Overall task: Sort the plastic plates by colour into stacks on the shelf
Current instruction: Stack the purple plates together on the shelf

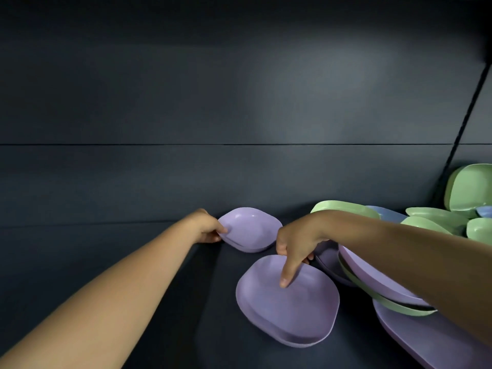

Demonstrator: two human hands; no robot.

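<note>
Two hands: left [209,227] pinches small purple stack [251,230] | right [292,243] grips purple plate [287,302] | mixed pile [386,288] crowds right, perhaps overlapping

Dark back panel [186,89] crossed by a thin horizontal seam [159,144]; black diagonal strut [464,121] near the shelf's right edge.

Dark panelled wall [186,89], pale light patch.
</note>
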